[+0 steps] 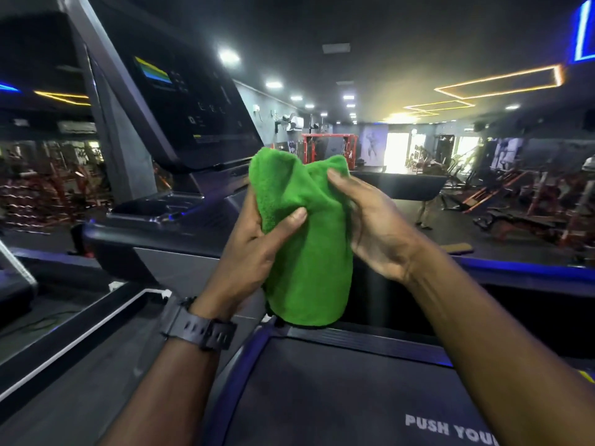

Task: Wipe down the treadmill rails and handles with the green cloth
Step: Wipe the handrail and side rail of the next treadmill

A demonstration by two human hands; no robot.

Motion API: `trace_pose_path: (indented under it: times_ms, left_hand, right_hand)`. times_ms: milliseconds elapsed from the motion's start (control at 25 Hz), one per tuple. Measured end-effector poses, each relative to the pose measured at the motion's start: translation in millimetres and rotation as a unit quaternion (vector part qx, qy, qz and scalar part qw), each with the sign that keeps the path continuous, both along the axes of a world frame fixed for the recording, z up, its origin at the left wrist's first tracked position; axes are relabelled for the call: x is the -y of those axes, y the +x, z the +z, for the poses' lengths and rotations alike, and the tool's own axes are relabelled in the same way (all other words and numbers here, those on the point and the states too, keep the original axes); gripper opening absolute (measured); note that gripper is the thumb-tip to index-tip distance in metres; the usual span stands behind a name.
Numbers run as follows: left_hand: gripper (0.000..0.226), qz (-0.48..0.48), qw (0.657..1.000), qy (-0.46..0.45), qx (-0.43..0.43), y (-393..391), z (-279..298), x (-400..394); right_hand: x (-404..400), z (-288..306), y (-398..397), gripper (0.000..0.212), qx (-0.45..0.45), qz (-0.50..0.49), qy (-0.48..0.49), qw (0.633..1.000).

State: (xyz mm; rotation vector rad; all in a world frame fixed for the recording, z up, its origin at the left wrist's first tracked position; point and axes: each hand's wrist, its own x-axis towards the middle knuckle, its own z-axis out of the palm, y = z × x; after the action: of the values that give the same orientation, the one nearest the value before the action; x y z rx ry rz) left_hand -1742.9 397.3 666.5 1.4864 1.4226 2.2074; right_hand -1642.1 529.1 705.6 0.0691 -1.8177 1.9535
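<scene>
Your two hands hold a bright green fluffy cloth (306,239) upright between them, in the air above the front end of the dark treadmill belt (338,391). Your left hand (254,249), a black watch (199,329) on its wrist, grips the cloth's left side, thumb pressed into the fabric. Your right hand (370,220) pinches its upper right edge. The black treadmill console (180,104) stands beyond your left hand.

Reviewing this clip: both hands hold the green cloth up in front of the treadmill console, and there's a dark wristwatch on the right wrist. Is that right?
Not quite. The head view shows the dark plastic-strapped wristwatch on the left wrist, not the right. The rest holds: the left hand and right hand both grip the fluffy green cloth, held up in front of the black treadmill console.
</scene>
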Motion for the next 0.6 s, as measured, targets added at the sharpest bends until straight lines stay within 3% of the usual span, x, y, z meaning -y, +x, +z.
trace_pose_path:
  times_ms: [160, 320, 480, 600]
  left_hand:
    - [0.044, -0.12, 0.992, -0.004, 0.049, 15.3, 27.0, -5.9]
    - [0.041, -0.064, 0.996, 0.027, 0.054, 8.6, 31.0, -23.8]
    - [0.049, -0.012, 0.99, 0.094, 0.106, 2.9, 31.3, -32.3]
    - [0.067, -0.04, 0.99, 0.052, 0.128, -3.6, 31.1, -28.2]
  right_hand:
    - [0.6, 14.2, 9.9, 0.054, 0.027, -0.01, -0.048, 0.998]
    - [-9.0, 14.9, 12.4, 0.055, -0.006, -0.112, -0.026, 0.993]
    - [-17.5, 0.5, 25.1, 0.061, 0.056, -0.053, 0.057, 0.995]
    - [-24.7, -8.7, 28.8, 0.052, 0.041, -0.045, 0.069, 0.996]
